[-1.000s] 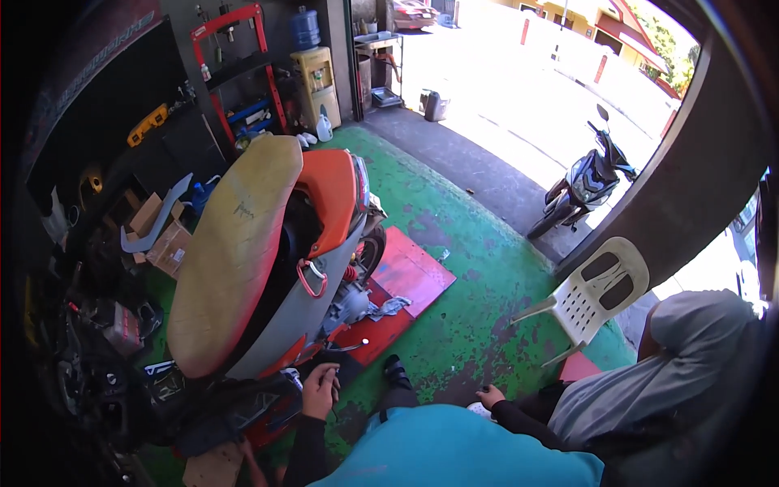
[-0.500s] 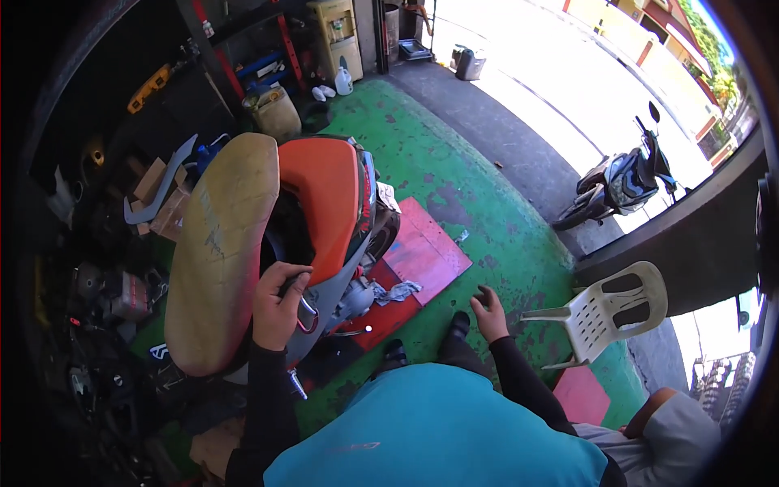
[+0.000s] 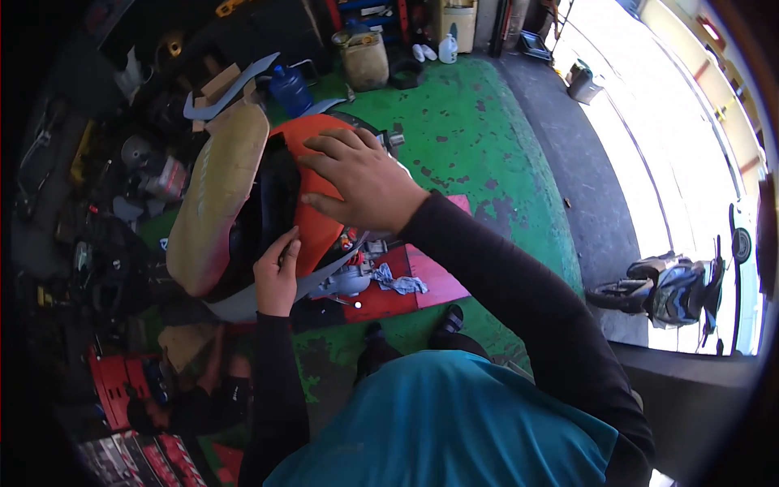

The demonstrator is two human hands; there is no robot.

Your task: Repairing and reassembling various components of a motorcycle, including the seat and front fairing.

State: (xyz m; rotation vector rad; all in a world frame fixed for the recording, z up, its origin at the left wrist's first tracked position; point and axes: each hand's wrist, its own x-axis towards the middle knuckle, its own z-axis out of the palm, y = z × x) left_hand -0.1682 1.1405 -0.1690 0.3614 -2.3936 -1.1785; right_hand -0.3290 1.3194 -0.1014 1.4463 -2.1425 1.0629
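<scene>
A scooter stands in front of me with its faded tan seat (image 3: 211, 195) tilted up over a dark open compartment (image 3: 268, 191). My right hand (image 3: 357, 178) is palm down, fingers spread, over the orange body panel (image 3: 312, 243), touching it or just above. My left hand (image 3: 277, 274) is lower, fingertips drawn together at the panel's lower inner edge; what they hold, if anything, is hidden. A grey engine part (image 3: 345, 282) and a rag (image 3: 406, 284) show below, by a red and pink platform (image 3: 434, 268).
Another person's arm (image 3: 213, 365) is low at left beside a red case (image 3: 118, 381). Parts clutter the left side. A blue water jug (image 3: 290, 89) and tan container (image 3: 365, 61) stand at the back. Another scooter (image 3: 665, 288) is parked at the right by the doorway.
My view has turned and I am closer to the scooter. My right hand has come up from low on the right onto the orange panel. My left hand remains by the compartment's edge.
</scene>
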